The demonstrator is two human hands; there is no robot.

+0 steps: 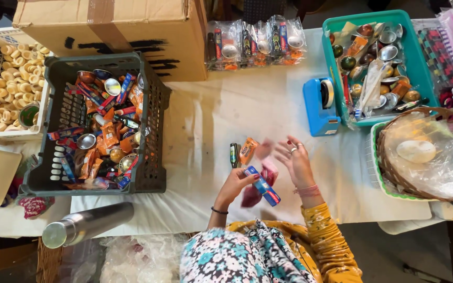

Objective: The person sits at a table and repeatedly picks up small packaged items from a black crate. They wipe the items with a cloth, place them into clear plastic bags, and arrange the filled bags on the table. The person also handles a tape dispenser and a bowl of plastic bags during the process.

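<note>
The left hand (pixel 235 184) pinched one end of a blue-and-red stick packet (pixel 263 186), its long axis slanting down toward the body. The right hand (pixel 295 163) hovered just beside it, fingers spread, holding nothing. An orange sachet (pixel 247 151) and small dark bottle (pixel 234 155) lay just beyond on the white tablecloth (pixel 226 110).

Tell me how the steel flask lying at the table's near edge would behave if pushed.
The steel flask lies on its side and is cylindrical, so it would probably roll. Its smooth metal skin looks slippery. It sits at the table's near edge, so a nudge might send it off.
</note>
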